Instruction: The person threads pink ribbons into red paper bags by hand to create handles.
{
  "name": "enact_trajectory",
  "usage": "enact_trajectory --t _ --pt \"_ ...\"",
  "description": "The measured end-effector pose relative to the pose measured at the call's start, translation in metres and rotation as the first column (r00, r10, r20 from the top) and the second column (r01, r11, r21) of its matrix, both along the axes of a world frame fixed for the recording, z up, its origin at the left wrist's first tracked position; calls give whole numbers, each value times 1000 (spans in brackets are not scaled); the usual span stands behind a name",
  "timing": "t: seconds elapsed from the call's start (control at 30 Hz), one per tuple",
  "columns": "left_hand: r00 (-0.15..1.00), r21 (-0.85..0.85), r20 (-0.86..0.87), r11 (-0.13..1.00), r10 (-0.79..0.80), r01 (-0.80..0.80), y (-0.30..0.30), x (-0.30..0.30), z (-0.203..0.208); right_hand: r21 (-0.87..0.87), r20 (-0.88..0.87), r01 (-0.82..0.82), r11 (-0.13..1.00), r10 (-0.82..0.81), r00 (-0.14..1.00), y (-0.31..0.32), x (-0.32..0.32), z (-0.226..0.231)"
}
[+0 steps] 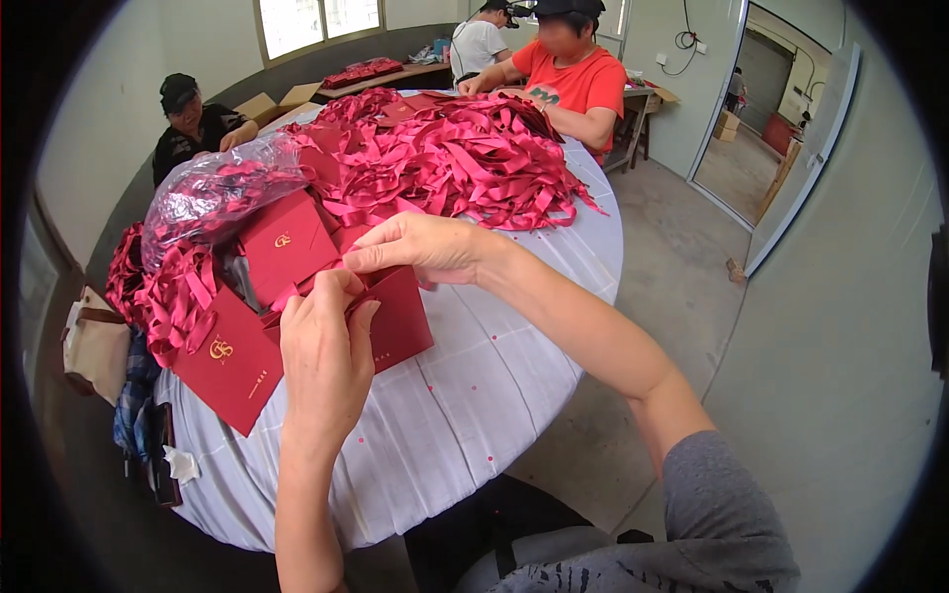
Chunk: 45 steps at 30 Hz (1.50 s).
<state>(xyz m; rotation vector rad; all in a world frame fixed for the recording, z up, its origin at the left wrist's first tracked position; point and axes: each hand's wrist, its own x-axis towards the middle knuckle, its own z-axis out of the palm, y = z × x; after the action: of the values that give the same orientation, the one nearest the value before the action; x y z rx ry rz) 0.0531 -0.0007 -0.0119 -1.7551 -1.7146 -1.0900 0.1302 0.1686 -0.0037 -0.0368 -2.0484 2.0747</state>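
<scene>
Both hands meet over the upper edge of a dark red paper gift bag (405, 316) on the round table. My left hand (324, 351) is closed, thumb and fingers pinching a pinkish-red ribbon (285, 296). Just above and to its right, my right hand (420, 245) pinches the ribbon as well, its thumb against the forefinger. The fingers partly cover the bag's opening, so any hole or knot there is hidden. Another red bag (232, 361) with gold print lies flat to the left, and a further red bag (287, 242) lies behind the hands.
A large heap of red ribbons (445, 163) covers the far part of the white-clothed table (465, 395). Left of it sit a clear plastic bag (222, 188) of ribbons and a loose ribbon bundle (178, 292). A crumpled tissue (181, 464) lies near the left edge. Several other people work beyond.
</scene>
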Motion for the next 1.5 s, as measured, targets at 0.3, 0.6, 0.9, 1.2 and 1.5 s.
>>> enact_trajectory --t 0.3,0.6,0.9,1.2,1.5 --pt "999 10 -44 1000 1 0 0 3 0 -168 -275 -26 985 -21 961 -5 -5 5" --pt "998 -2 -51 1000 31 -31 -2 2 0 -90 -382 107 990 -133 915 -18 1 17" --pt "988 88 -146 995 52 -40 2 5 -3 -233 -379 145 962 -227 897 -18 -4 18" --pt "989 63 -144 998 26 -17 -2 9 -2 -189 -304 108 976 -163 939 -4 -11 20" --pt "997 55 -64 997 53 -49 -3 7 -5 -243 -215 -207 948 155 964 5 -6 17"
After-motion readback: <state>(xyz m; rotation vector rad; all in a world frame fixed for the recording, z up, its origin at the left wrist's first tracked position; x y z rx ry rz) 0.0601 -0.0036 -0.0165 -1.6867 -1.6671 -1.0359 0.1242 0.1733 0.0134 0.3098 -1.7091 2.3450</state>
